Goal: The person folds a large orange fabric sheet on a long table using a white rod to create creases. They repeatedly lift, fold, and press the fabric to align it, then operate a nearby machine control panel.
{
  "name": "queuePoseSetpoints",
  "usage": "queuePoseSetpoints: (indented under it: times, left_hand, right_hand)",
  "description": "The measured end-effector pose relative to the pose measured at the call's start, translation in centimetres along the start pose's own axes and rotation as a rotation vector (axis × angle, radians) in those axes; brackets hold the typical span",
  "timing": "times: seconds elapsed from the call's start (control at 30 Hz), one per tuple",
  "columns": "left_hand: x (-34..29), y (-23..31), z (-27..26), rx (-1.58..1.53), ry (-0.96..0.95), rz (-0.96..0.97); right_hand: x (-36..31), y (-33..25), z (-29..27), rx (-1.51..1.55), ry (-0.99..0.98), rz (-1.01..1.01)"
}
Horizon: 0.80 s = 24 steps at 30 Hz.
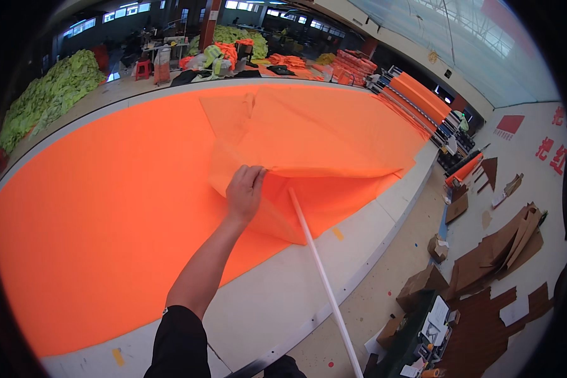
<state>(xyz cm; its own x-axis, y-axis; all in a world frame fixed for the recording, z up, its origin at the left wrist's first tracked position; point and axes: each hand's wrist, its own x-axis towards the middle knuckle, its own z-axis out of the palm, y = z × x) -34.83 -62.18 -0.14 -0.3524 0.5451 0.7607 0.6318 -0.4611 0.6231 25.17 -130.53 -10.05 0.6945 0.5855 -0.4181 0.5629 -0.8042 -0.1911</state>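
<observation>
The left hand (244, 194) pinches the raised fold of the orange cloth (107, 220) between thumb and fingers, while the right hand is out of view, so how its fingers stand cannot be told. The cloth lies spread over most of the white table (252, 315), reaching close to the far edge and leaving a bare strip along the near edge. A white pole (324, 277) slants across that strip, its tip in the opening under the lifted fold, just beside the left hand.
</observation>
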Motion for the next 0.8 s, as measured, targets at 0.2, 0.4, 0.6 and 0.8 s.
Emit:
queuePoseSetpoints:
  times: [0.2, 0.4, 0.6, 0.8]
  left_hand:
    - [-3.7, 3.7, 1.2, 0.084, -0.143, 0.154]
    - [-6.8, 5.8, 4.3, 0.138, -0.202, 0.162]
    - [-11.0, 6.2, 4.9, 0.265, -0.265, 0.017]
    - [-21.9, 3.7, 4.0, 0.697, -0.332, -0.33]
  right_hand:
    - [22.2, -23.3, 4.5, -0.093, -0.017, -0.476]
    - [31.7, -56.9, 12.6, 0.275, -0.477, -0.82]
    - [25.2, -69.9, 9.0, 0.735, -1.419, -0.505]
    - [23.4, -57.3, 10.4, 0.417, -1.05, -0.498]
